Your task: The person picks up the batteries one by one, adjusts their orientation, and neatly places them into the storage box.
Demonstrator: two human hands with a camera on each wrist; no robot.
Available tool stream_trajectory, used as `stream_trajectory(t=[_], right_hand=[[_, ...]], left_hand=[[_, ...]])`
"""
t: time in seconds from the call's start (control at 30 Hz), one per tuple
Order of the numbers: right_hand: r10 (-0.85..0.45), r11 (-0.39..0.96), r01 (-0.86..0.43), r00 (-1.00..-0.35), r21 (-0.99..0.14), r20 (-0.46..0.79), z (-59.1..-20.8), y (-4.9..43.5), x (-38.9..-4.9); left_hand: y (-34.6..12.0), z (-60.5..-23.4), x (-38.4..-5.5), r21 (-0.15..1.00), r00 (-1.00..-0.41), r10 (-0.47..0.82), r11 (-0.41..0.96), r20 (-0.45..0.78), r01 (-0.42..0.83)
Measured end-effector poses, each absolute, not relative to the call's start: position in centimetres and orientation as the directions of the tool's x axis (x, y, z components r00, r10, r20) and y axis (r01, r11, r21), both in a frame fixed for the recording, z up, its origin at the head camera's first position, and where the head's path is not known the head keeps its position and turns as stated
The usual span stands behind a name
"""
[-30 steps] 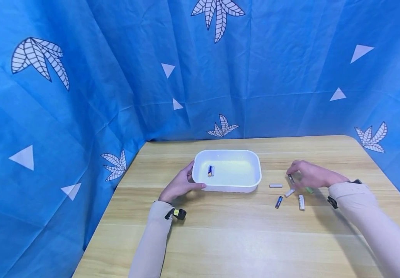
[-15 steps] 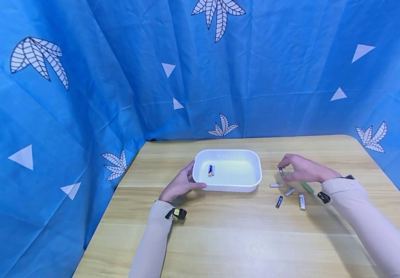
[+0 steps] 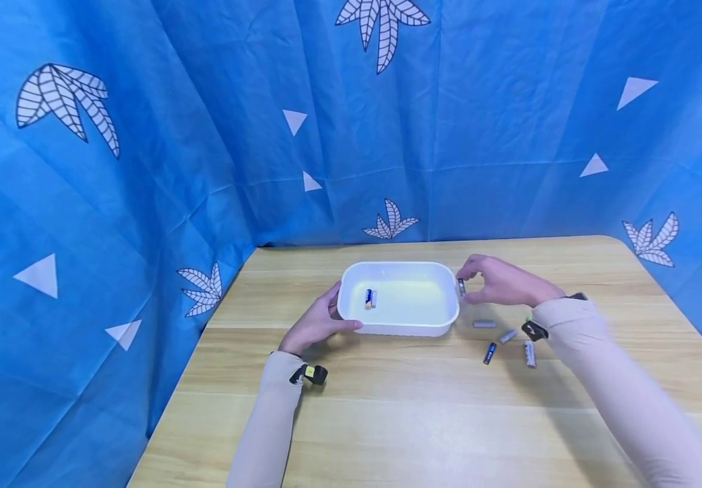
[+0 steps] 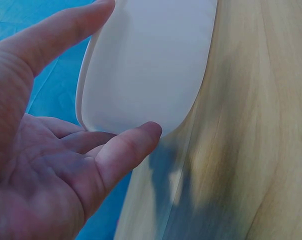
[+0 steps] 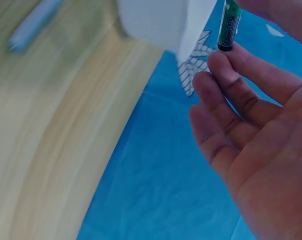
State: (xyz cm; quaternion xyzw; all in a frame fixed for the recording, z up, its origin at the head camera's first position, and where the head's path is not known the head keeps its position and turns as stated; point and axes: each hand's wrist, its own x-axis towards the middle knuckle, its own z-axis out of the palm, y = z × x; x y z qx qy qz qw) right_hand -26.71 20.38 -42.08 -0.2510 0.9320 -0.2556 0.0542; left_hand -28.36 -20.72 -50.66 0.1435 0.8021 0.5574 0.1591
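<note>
A white plastic basin (image 3: 414, 331) stands on the table. At its left end my left hand (image 3: 317, 329) holds it, the thumb along the near side and the other fingers around the outer end. Inside lie a dark blue battery (image 3: 368, 299) and a pale battery (image 3: 374, 299), side by side. Just beyond the basin's right rim, my right hand (image 3: 503, 281) pinches a small battery (image 3: 462, 287) by its ends between thumb and index finger. In the right wrist view this battery (image 5: 229, 25) looks green with a black end; its upper part reaches the frame's edge.
Right of the basin lie a white battery (image 3: 483, 324), another pale battery (image 3: 507, 335), a dark blue battery (image 3: 490, 353) and a thicker white battery (image 3: 530, 354). Blue patterned cloth (image 3: 351, 135) hangs behind the wooden table (image 3: 387, 413).
My right hand has lifted the pinched battery off the table and carried it left to the basin's right rim. A green stick-like thing is now mostly hidden by the right wrist. My left hand stays put.
</note>
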Motion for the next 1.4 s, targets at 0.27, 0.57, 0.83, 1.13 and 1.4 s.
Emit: stream_trajectory(t=[0.27, 0.57, 0.83, 1.13, 1.4], right_hand=[[-0.484, 0.751, -0.428, -0.875, -0.502, 0.021, -40.9, 17.2, -28.2], [-0.483, 0.754, -0.405, -0.875, -0.517, -0.019, -40.2, 14.4, -29.8], [-0.495, 0.751, -0.413, -0.869, -0.515, -0.025, -40.2, 12.6, -31.0], [-0.499, 0.755, -0.392, -0.864, -0.526, -0.072, -40.5, 10.8, -31.9], [-0.522, 0.76, -0.411, -0.847, -0.503, -0.097, -40.7, 8.8, -32.8]], left_hand=[[-20.8, -50.6, -28.4, 0.941, -0.908, 0.407, 0.336, -0.101, 0.046], [-20.6, -50.6, -28.7, 0.941, -0.908, 0.405, 0.337, -0.113, 0.033], [-20.6, -50.6, -28.8, 0.942, -0.902, 0.42, 0.331, -0.102, 0.048], [-20.6, -50.5, -28.6, 0.943, -0.902, 0.42, 0.33, -0.103, 0.045], [-20.4, -50.5, -28.5, 0.941, -0.903, 0.417, 0.335, -0.105, 0.045]])
